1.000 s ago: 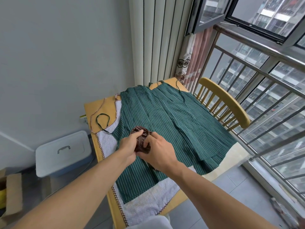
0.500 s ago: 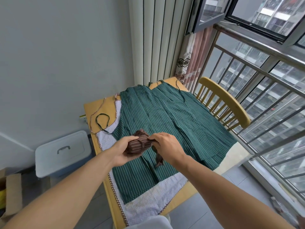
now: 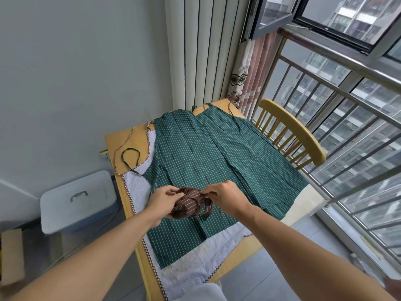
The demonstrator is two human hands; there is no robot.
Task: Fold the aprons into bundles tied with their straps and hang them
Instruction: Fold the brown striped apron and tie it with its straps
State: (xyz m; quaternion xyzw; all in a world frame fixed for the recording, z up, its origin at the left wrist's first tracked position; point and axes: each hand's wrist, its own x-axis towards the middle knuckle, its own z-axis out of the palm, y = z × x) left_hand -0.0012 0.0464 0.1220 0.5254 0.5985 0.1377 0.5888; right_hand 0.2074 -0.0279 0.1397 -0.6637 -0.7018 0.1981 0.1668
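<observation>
A small brown striped apron bundle is held above the table between both hands. My left hand cups it from the left and below, fingers curled round it. My right hand pinches its strap at the top right; a loose strap end hangs down. Under the hands a green striped apron lies spread flat, its dark strap looped at the left. A white checked apron with a brown-patterned edge lies beneath it.
The yellow wooden table stands against the wall. A yellow chair sits at its right, by the balcony railing. A pale lidded box is on the floor at the left, with a cardboard box nearer.
The bundle has turned in my hands. My right hand has moved from pressing on it to pulling the strap out at its top right, and my left hand has shifted under it.
</observation>
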